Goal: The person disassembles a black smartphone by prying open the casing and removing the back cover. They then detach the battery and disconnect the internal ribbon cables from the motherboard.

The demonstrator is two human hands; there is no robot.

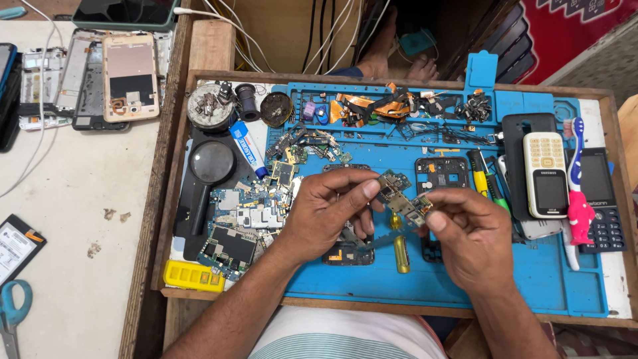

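Both hands (392,219) pinch circuit board (401,197) | mid-mat (551,279) | parts crowd left.

A white phone (545,174) with a dark screen lies at the right, a dark phone (600,199) beside it. A white-and-blue tube (248,148) lies far left on the mat. A labelled black battery (16,246) lies near left.

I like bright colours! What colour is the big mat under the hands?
The mat is bright blue, seen best in the head view, below both hands.
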